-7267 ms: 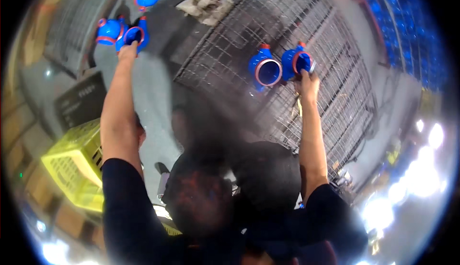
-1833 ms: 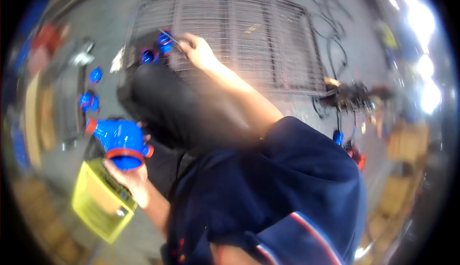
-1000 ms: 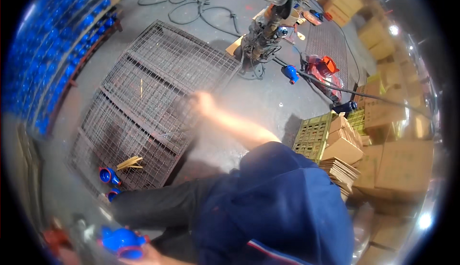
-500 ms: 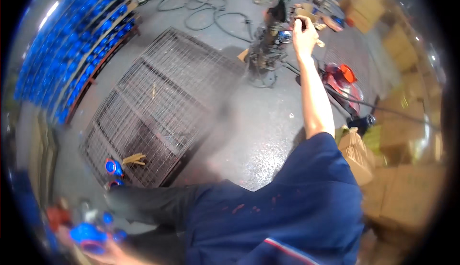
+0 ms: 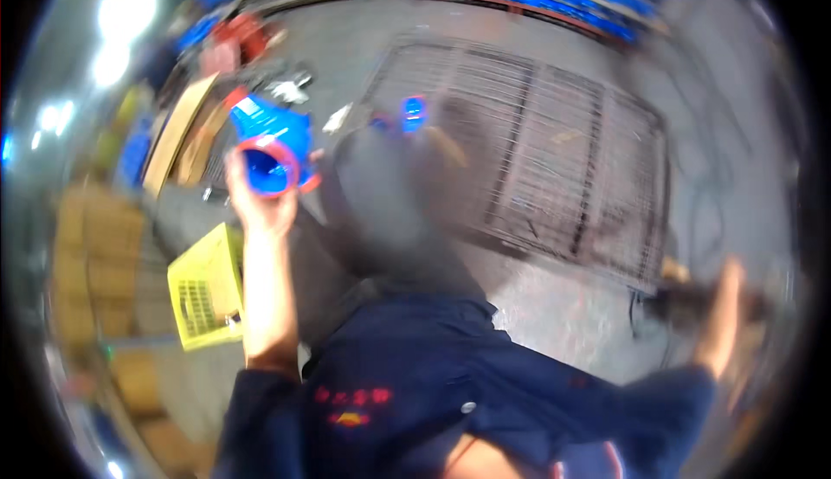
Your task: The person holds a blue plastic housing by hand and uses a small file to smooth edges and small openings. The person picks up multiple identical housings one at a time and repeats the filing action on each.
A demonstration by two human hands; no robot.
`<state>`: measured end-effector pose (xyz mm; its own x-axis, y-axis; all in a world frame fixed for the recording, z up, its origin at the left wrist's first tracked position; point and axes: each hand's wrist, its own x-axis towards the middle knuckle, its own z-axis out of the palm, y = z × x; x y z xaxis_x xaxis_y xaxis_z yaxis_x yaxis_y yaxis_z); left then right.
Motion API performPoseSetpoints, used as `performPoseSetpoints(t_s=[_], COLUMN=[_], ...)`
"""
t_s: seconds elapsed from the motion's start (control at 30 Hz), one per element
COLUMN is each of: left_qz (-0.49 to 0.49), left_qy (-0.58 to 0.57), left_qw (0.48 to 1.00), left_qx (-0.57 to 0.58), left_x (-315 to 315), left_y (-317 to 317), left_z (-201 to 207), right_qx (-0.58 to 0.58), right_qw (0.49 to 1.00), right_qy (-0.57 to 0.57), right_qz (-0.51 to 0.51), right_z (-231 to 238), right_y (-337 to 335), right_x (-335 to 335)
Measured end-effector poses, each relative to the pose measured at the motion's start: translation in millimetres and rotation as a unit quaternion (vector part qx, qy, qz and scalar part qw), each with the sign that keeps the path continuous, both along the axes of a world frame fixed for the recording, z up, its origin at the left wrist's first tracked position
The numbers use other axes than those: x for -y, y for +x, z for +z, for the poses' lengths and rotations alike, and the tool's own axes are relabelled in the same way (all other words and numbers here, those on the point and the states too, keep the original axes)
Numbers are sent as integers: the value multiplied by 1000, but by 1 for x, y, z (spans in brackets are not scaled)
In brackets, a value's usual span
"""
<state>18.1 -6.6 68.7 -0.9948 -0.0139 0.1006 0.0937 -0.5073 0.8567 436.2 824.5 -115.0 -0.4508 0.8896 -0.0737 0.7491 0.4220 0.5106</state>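
My left hand [image 5: 262, 205] is raised at the left, its fingers wrapped round a blue pipe fitting [image 5: 286, 130] with red-rimmed openings. One wide round mouth of the fitting faces me, and a narrower red-tipped end points up and away to the left. Out at the right, my right hand [image 5: 731, 284] is smeared by motion beside a dark machine [image 5: 692, 303], and its fingers do not show clearly. A smaller blue fitting [image 5: 414, 114] stands at the near-left part of a metal grate [image 5: 554, 150], just beyond my leg.
The rusty wire grate lies on the grey floor ahead. Behind it, blue parts are stacked in layered racks [image 5: 537, 3]. A yellow plastic crate [image 5: 206, 293] stands beside my left forearm, with cardboard boxes [image 5: 97, 254] farther left. Red objects [image 5: 242, 38] lie at the far left.
My view has swung to the left. My left hand has come up from the lower left with the blue pipe fitting in it. My right arm now shows lower, at the right edge.
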Motion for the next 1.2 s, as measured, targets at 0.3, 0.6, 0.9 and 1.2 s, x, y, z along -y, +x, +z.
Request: performPoseSetpoints(t_s=[0.3,0.6,0.9,1.2], left_qz=[27,54,189,117], left_qy=[-50,-82,-177,-166], left_qw=[998,994,966,979], left_qx=[-32,-55,-16,10], left_x=[25,43,59,37], left_y=[13,8,15,14], left_z=[-20,-23,-41,-40], right_qx=[53,197,-83,59], right_qw=[991,979,960,976], right_qy=[111,41,-84,-43], right_qz=[48,-33,-253,-207], right_z=[1,15,107,52], right_y=[-8,-63,-80,-31], right_x=[-9,-14,46,9])
